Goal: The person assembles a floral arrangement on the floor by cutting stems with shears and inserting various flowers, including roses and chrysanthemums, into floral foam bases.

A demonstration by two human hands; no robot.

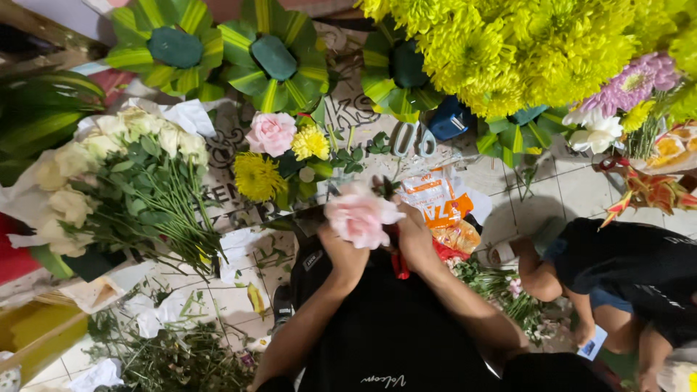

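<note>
A pale pink rose is held up in front of me by both hands. My left hand grips it from below on the left side. My right hand closes around the stem area just to the right of the bloom, next to a red-handled tool that is mostly hidden under the hand. Beyond the rose stands a small arrangement with a pink rose and yellow chrysanthemums.
A bunch of cream roses in white paper lies at left. Green leaf-wrapped foam blocks line the back, with a big mass of yellow chrysanthemums. An orange plastic bag lies ahead. Another person crouches at right. Cut stems litter the tiled floor.
</note>
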